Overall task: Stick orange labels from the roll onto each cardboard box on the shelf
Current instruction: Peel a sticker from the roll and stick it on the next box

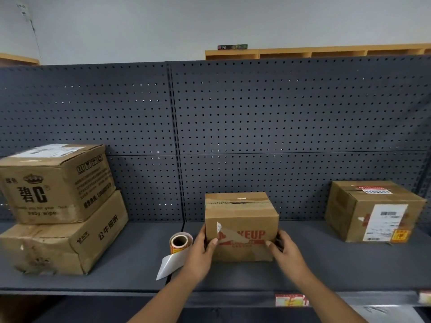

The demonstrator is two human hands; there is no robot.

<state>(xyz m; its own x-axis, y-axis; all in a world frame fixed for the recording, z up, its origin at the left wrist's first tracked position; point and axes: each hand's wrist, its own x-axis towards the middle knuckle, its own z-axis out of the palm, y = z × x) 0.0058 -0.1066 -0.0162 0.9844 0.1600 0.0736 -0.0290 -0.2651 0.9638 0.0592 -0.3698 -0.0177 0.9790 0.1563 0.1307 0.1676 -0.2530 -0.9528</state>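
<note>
Squarely gripped: creased cardboard box (241, 227)

Shelf (303, 264): open deck between the middle box (241, 226) and the right box (373, 210), lower right of frame. Left of the middle box, the label roll (180, 242) narrows the gap; two stacked boxes (60, 206) block the lower left. Pegboard (256, 113) closes the rear.

Dark grey shelf (326, 259) with a dotted pegboard back (279, 117). Brown middle box (241, 213) has red lettering, right box (345, 213) wears a white slip plus an orange label (400, 236). Orange roll (180, 243) with white backing.
</note>
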